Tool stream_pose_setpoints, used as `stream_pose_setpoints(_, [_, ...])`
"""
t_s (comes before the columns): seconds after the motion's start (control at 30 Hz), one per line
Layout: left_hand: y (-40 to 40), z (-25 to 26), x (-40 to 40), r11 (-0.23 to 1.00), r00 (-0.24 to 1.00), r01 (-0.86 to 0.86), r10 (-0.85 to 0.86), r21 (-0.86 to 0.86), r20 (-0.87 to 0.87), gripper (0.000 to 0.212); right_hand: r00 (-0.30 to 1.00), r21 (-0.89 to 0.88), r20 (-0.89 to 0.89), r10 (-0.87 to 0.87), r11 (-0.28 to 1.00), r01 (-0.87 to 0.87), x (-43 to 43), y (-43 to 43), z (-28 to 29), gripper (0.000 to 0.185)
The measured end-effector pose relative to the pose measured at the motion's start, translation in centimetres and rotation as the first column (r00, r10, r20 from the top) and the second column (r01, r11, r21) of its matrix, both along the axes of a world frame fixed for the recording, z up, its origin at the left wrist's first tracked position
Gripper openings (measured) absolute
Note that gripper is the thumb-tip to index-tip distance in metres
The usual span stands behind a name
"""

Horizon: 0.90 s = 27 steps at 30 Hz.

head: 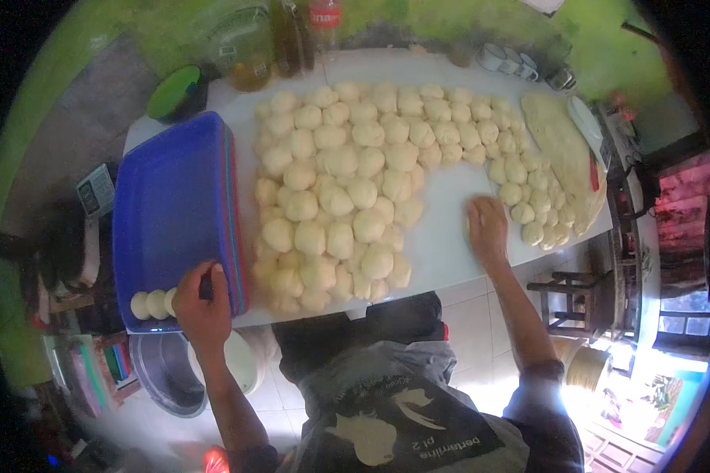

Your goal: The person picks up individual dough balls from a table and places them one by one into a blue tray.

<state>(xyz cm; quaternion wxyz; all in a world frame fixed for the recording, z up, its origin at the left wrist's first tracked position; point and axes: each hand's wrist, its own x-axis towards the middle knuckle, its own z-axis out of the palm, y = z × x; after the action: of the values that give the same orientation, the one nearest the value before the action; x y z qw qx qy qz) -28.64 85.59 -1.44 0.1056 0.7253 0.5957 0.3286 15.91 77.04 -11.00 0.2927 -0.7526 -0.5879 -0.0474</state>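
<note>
My left hand [204, 304] is over the near right corner of a blue plastic tray [168, 213], beside a short row of smooth dough balls [156, 304]. Its fingers are curled; whether a ball is under them is partly hidden. My right hand [486, 224] rests curled, palm down, on the white tabletop [449, 195], and what lies under it cannot be seen. Between my hands many dough balls [337, 201] are heaped in rows. Smaller dough pieces [535, 195] lie right of my right hand, beside a large slab of dough [562, 154].
Under the blue tray are more stacked trays [236, 236]. A green bowl [176, 93], bottles [325, 20] and cups [509, 60] line the wall side. A white scale-like object with a red-handled tool [594, 172] is at the right. Below stand a grey basin [168, 372] and a wooden stool [574, 301].
</note>
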Motion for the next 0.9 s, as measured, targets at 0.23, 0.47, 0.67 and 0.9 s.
stream_pose_setpoints(0.23, [-0.4, -0.1, -0.2, 1.000, 1.000, -0.024, 0.024, 0.012, 0.013, 0.014, 0.963, 0.034, -0.123, 0.239, 0.971, -0.237, -6.9, -2.8, -0.3, 0.009])
stream_pose_setpoints(0.47, [0.3, -0.3, 0.3, 1.000, 0.999, 0.030, -0.030, -0.009, 0.029, 0.014, 0.959, 0.056, -0.275, -0.076, 0.994, 0.095, -1.4, 2.8, 0.7, 0.008])
stream_pose_setpoints(0.67, [-0.5, -0.1, -0.2, 0.998, 0.997, -0.056, 0.056, 0.000, 0.049, 0.014, 0.996, -0.024, -0.083, 0.019, 1.000, -0.021, -6.6, -3.7, 0.5, 0.021])
stream_pose_setpoints(0.9, [-1.8, 0.4, -0.1, 0.998, 0.976, 0.023, -0.008, -0.064, 0.218, 0.016, 0.992, -0.171, -0.019, 0.129, 0.977, -0.130, -5.8, -5.6, 3.4, 0.035])
